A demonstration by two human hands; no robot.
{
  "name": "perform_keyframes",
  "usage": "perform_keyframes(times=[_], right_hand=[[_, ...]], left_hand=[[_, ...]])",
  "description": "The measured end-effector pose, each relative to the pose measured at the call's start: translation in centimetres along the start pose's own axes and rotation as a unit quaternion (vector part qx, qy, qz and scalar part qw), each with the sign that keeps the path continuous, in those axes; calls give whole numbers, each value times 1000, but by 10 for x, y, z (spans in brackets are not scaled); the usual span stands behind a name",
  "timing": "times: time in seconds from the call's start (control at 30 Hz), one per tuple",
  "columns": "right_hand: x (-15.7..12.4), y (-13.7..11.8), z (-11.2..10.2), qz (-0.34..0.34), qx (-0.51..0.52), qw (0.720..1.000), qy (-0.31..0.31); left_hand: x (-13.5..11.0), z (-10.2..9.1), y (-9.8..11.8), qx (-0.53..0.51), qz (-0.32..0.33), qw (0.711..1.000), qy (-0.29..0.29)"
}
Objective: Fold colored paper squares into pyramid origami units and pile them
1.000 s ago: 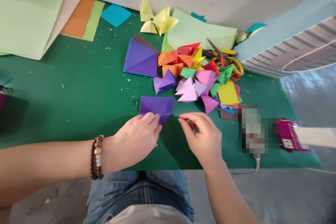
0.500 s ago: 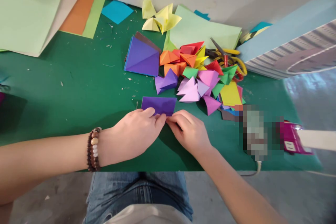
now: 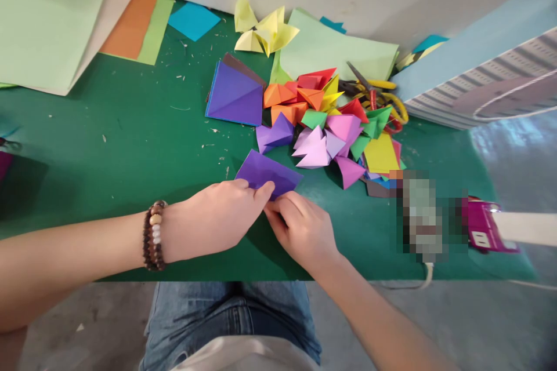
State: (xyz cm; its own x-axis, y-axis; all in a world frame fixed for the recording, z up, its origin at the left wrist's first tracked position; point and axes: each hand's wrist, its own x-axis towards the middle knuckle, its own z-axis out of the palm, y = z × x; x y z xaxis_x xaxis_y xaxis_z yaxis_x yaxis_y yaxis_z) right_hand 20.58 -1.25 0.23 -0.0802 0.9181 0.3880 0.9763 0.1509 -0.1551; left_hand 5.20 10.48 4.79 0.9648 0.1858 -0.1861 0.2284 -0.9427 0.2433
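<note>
A folded purple paper [image 3: 266, 174] lies on the green mat [image 3: 130, 145] near its front edge, turned at a slant. My left hand [image 3: 217, 217], with a bead bracelet at the wrist, pinches the paper's near edge between thumb and fingers. My right hand [image 3: 300, 229] meets it from the right, fingers curled on the same near corner of the paper. Just beyond the paper sits a heap of folded paper shapes [image 3: 322, 122] in orange, red, yellow, green, pink and lilac.
A stack of flat purple squares [image 3: 235, 93] lies behind the paper. Yellow-handled scissors [image 3: 383, 95] rest in the heap. Large pale green and orange sheets [image 3: 56, 23] cover the far left. A striped bag [image 3: 483, 75] stands at the right, a magenta object [image 3: 483, 226] near the mat's right edge.
My right hand has come left from an open pose and closed on the purple paper beside my left hand. The paper has turned from lying square to a slant.
</note>
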Motion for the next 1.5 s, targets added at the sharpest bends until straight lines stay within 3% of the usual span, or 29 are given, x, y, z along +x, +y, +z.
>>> perform_keyframes(times=[0.23, 0.33, 0.43, 0.6, 0.87, 1.0, 1.13, 1.27, 1.5], right_hand=[[4, -20, 3, -5, 76, 997, 3], [0, -11, -2, 73, 129, 989, 21], [-6, 3, -5, 128, 82, 987, 45], [-6, 7, -3, 108, 48, 993, -4], [5, -26, 5, 30, 41, 999, -6], [1, -19, -1, 72, 133, 988, -6], [-8, 7, -9, 159, 73, 984, 43], [-13, 18, -8, 130, 47, 990, 18], [-7, 6, -3, 93, 19, 995, 0]], left_hand=[[1, -2, 0, 8, 5, 1000, -16], [0, -2, -1, 7, 10, 1000, -4], [-1, -1, -2, 0, 11, 1000, 7], [-1, -1, -1, -2, 6, 1000, 12], [1, 4, -2, 2, 18, 1000, 16], [-1, 3, -2, 8, 16, 1000, 23], [-2, 1, -2, 2, 21, 1000, 23], [-1, 1, -2, 0, 52, 998, 38], [-1, 3, 2, 29, 60, 997, 35]])
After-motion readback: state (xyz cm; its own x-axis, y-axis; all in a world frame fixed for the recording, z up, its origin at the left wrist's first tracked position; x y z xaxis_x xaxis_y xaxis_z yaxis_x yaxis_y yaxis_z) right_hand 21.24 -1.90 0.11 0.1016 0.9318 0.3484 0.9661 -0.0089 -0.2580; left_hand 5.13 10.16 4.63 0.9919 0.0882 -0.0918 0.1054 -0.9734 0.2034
